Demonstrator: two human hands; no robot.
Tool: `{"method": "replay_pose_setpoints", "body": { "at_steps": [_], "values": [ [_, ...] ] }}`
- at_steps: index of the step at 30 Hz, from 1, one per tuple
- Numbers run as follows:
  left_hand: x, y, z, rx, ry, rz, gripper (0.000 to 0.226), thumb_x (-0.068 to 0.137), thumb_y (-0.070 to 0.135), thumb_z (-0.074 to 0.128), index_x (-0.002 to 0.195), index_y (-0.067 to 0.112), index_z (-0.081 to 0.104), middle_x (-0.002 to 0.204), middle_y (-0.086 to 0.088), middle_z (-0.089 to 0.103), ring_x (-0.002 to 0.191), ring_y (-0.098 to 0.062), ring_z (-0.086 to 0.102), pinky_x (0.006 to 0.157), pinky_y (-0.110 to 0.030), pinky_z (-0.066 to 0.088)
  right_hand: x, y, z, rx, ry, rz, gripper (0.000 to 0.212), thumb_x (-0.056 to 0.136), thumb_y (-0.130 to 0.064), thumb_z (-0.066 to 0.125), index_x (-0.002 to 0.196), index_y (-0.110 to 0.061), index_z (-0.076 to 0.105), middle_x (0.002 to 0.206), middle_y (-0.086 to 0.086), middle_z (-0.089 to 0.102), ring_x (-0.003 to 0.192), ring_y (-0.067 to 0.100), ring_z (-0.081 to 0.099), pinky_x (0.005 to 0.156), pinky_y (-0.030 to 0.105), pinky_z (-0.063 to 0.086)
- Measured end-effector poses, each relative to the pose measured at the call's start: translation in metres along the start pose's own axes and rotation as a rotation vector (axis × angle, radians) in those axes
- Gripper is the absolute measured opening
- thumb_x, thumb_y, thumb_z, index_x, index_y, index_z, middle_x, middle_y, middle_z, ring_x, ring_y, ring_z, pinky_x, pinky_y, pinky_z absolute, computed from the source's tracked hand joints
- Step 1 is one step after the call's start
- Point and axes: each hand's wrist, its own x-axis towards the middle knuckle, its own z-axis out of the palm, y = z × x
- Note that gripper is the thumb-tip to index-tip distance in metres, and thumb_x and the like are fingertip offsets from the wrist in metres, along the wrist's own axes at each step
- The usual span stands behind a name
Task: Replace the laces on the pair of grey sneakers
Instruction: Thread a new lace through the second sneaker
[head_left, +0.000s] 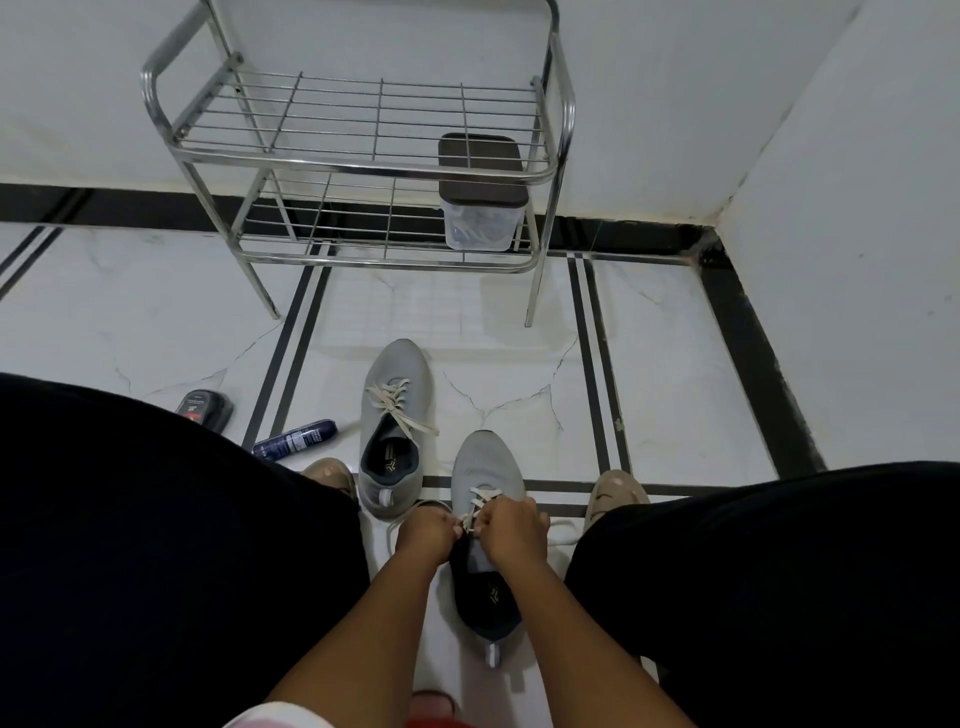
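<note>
Both hands down at the lace of the near grey sneaker (485, 486): left hand (427, 531) with fingers curled in, pinching what looks like the cream lace (480, 501) at the left eyelet row; right hand (515, 526) fisted tight over the lace on the right side, fingertips hidden under the knuckles, so exact pinch point not clear. Near sneaker on the white floor (675, 364) between the two knees, toe pointing away, heel tab toward the body, lace crossed through only the lower eyelets so far. To do this step well, by judgement: keep lace flat, pull both ends even before the next cross, feed the tip from under the eyelet, hold the tongue centred, avoid over-tightening the knit upper. Loose lace ends trailing on the floor on both sides of the hands. Far grey sneaker (396, 415) just beyond and left, laced with the same cream lace, ends untied. Pale logo mark on both insoles, not readable. Dark spray can (295, 439) left of the far sneaker, label text too small to read; dark polish-type container (203, 408) beside it, red patch, unreadable. Steel rack (358, 166) at the wall with a lidded clear box (480, 208) on the lower shelf.
</note>
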Motion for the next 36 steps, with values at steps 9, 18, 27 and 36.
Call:
{"method": "replay_pose_setpoints", "body": {
  "at_steps": [9,18,27,36],
  "values": [
    [-0.001,0.004,0.001,-0.002,-0.039,-0.043,0.023,0.088,0.011,0.059,0.106,0.001,0.069,0.109,-0.019,0.069,0.102,-0.031,0.067,0.087,-0.039,0.057,-0.007,-0.005,-0.002,0.130,0.026,0.037,0.018,0.090,-0.019,0.050,0.100,-0.027,0.062,0.110,0.006,0.060,0.111,0.028,0.047,0.087,0.032,0.034],
    [-0.008,0.008,0.005,0.358,0.063,0.114,0.021,0.088,0.032,0.059,0.085,0.014,0.070,0.095,-0.008,0.071,0.090,-0.025,0.065,0.068,-0.026,0.042,-0.019,0.000,-0.020,0.157,0.106,-0.030,0.036,0.085,-0.030,0.058,0.115,-0.016,0.045,0.119,0.008,0.053,0.114,0.030,0.049,0.094,0.039,0.037],
    [-0.016,0.011,0.003,0.281,0.082,0.069,0.024,0.080,0.010,0.060,0.100,-0.004,0.064,0.098,-0.025,0.066,0.096,-0.036,0.065,0.080,-0.041,0.054,-0.026,0.043,-0.012,-0.047,-0.336,0.370,0.053,0.087,-0.037,0.065,0.133,-0.014,0.052,0.134,0.005,0.053,0.121,0.022,0.055,0.087,0.030,0.049],
    [-0.015,0.038,-0.016,-0.063,0.215,0.072,0.008,0.090,0.002,0.049,0.093,0.000,0.056,0.099,-0.020,0.064,0.096,-0.033,0.062,0.075,-0.031,0.051,-0.018,0.038,0.002,0.224,-0.282,0.276,0.036,0.087,-0.016,0.058,0.122,-0.006,0.057,0.126,0.015,0.059,0.116,0.030,0.059,0.094,0.032,0.051]
  ]
}}
